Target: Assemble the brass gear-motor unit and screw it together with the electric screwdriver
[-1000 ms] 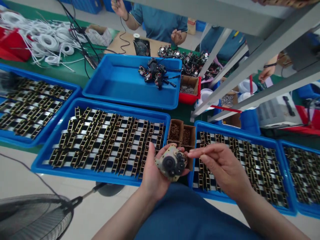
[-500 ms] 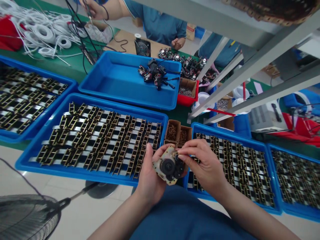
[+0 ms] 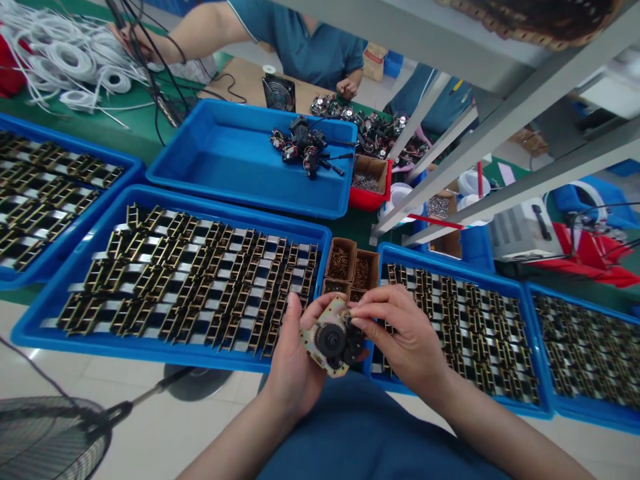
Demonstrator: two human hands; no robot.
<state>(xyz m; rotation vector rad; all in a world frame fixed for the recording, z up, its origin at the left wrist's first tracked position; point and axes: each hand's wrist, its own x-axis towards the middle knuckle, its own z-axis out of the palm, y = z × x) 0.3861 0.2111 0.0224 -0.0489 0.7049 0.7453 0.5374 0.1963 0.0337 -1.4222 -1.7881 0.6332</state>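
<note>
In my left hand [image 3: 295,363] lies a gear assembly [image 3: 327,343], a yellowish metal plate carrying a large black gear and smaller dark parts. My thumb and fingers grip it from its left side and from behind. My right hand [image 3: 407,330] is at the plate's upper right, with thumb and fingertips pinched together against it. Whatever sits between those fingertips is hidden or too small to make out. Just beyond the hands stand small cardboard boxes [image 3: 354,261] of copper-coloured pins or screws.
Blue trays [image 3: 100,353] packed with rows of brass-edged metal parts flank my hands. Farther off, another blue tray [image 3: 210,160] holds black wired parts. A grey metal frame [image 3: 480,160] slants across the right. A co-worker [image 3: 310,53] sits opposite; a mesh fan [image 3: 55,433] stands lower left.
The view has shifted slightly, so most things sit a little farther left. My hands keep the same hold on the gear assembly. The co-worker's outstretched arm has moved left and lower.
</note>
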